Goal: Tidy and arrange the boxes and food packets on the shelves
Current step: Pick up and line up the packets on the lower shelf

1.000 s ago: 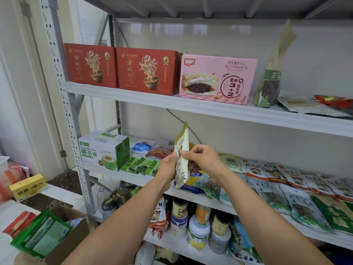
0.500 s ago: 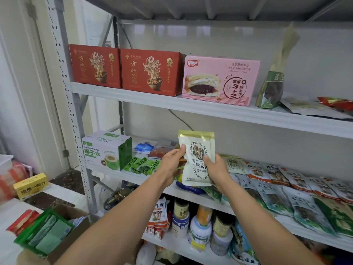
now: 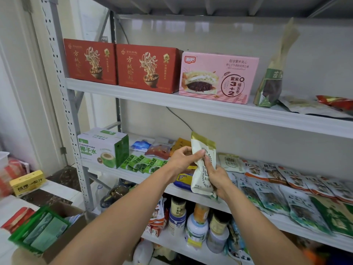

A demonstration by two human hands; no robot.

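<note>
A cream-and-gold food packet (image 3: 200, 175) is held nearly upright, in the air, just in front of the middle shelf (image 3: 114, 172), with its gold top edge uppermost. Its upper left edge is pinched by the thumb and fingers of the left hand (image 3: 180, 160). Its lower right part is gripped by the right hand (image 3: 219, 181), whose fingers are curled round it. A blue packet (image 3: 183, 180) is seen lying on the shelf just behind and below. Further left, green seaweed sachets (image 3: 145, 163) are laid beside a coconut water box (image 3: 101, 148). To the right, overlapping flat packets (image 3: 267, 188) are spread along the shelf. On the top shelf (image 3: 210, 109), two red noodle boxes (image 3: 147, 68) are stood beside a pink sandwich-bread box (image 3: 217, 77).
</note>
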